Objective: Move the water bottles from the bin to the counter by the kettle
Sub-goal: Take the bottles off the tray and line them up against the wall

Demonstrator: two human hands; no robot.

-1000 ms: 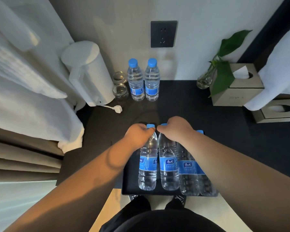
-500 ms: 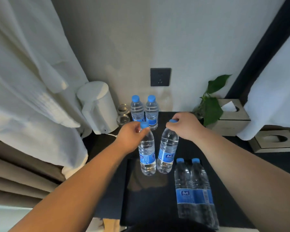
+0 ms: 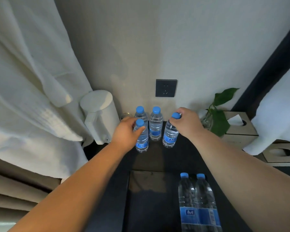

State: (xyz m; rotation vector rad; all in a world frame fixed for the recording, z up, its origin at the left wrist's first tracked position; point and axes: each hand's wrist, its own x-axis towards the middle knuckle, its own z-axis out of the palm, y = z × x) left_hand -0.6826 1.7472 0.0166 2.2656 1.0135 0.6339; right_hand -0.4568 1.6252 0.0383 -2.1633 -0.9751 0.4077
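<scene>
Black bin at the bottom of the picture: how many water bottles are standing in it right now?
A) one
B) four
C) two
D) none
C: a first bottle and a second bottle stand side by side at the right of the bin; the left hand grips a third bottle and the right hand a fourth bottle over by the kettle.

Likely a hotel guest room, white waffle robe (image 3: 32, 81) hanging at the left of the frame, white kettle (image 3: 99, 114) on a dark desk (image 3: 182, 156) against the wall, identical bottled waters (image 3: 156, 124) below a wall socket (image 3: 166, 87), tissue box (image 3: 238, 129) and leafy cutting (image 3: 220, 121) in glass at right
</scene>
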